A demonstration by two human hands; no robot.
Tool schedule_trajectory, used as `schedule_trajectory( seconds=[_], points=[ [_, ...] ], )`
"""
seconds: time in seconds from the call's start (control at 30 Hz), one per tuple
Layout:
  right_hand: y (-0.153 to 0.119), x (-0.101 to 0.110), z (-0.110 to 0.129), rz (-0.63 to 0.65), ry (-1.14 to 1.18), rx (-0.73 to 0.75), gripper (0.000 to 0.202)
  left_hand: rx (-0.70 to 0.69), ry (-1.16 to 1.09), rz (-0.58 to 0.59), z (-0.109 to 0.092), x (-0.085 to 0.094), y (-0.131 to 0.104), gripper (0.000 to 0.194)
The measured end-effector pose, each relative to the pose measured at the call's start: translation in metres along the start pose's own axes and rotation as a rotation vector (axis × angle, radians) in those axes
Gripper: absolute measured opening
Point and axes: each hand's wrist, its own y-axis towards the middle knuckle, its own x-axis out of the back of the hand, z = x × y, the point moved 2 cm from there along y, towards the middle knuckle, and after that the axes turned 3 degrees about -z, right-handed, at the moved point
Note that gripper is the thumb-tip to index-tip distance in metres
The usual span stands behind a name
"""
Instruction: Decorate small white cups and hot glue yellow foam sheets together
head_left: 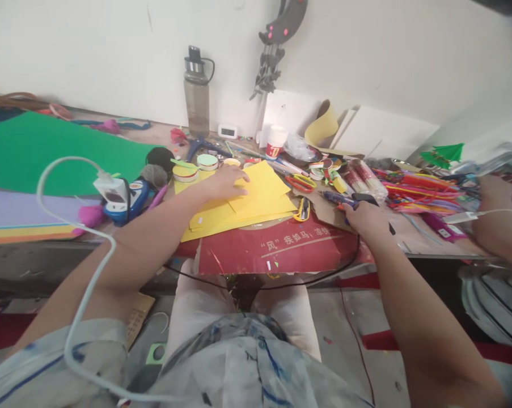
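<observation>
My left hand point(230, 184) lies over a stack of yellow paper sheets point(259, 195), its fingers spread and resting on the top sheet. My right hand point(368, 221) is closed round a dark blue and black corded tool, which looks like a hot glue gun point(338, 198), with its tip toward the left. A black cord point(324, 277) loops across in front of my lap. Between the hands lie a yellow box cutter point(302, 209) and orange-and-yellow scissors point(301, 182). Small round paper-topped pieces point(185, 173) sit just behind my left hand.
A red cardboard sheet point(268, 252) lies at the table's front edge. A water bottle point(197, 93) and a paper cup point(276, 141) stand at the back. Green sheet point(68, 150) is on the left, pipe cleaners point(421, 190) on the right. Another person's arm point(498, 215) reaches in at right.
</observation>
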Motion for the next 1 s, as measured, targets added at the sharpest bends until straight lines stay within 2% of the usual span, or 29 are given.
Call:
schedule_trajectory(
  seconds=[0.07,0.1,0.17,0.2,0.27,0.37,0.47,0.57,0.73,0.83,0.93,1.0],
  points=[
    [-0.009,0.009,0.006,-0.172,0.041,0.083,0.049,0.004,0.025,0.028,0.001,-0.003,0.001,0.058],
    [-0.016,0.015,0.014,-0.267,0.095,0.164,0.047,0.000,0.027,0.042,0.001,-0.005,0.001,0.057],
    [-0.035,0.026,0.040,-0.347,0.269,0.406,0.044,-0.019,0.030,0.068,0.001,-0.007,0.001,0.050],
    [-0.047,0.031,0.057,-0.336,0.364,0.540,0.045,-0.040,0.030,0.080,0.001,-0.008,0.001,0.046],
    [-0.071,0.034,0.095,-0.236,0.514,0.798,0.047,-0.101,0.029,0.096,0.002,-0.009,0.002,0.042],
    [-0.104,0.025,0.150,0.027,0.516,1.080,0.060,-0.162,0.025,0.074,0.004,-0.009,0.002,0.041],
    [-0.120,0.008,0.183,0.249,0.414,1.132,0.074,-0.173,0.025,0.064,0.007,-0.010,0.002,0.041],
    [-0.125,0.001,0.193,0.362,0.353,1.139,0.085,-0.156,0.017,0.091,0.011,-0.012,0.002,0.045],
    [-0.137,0.011,0.195,0.399,0.408,1.184,0.090,-0.144,-0.011,0.098,0.019,-0.014,0.004,0.046],
    [-0.142,0.020,0.197,0.420,0.474,1.248,0.086,-0.158,-0.040,0.106,0.020,-0.013,0.004,0.045],
    [-0.136,0.024,0.195,0.454,0.609,1.279,0.076,-0.161,-0.066,0.109,0.018,-0.012,0.003,0.045],
    [-0.126,0.021,0.193,0.417,0.672,1.237,0.076,-0.138,-0.062,0.105,0.016,-0.012,0.002,0.045]
  ],
)
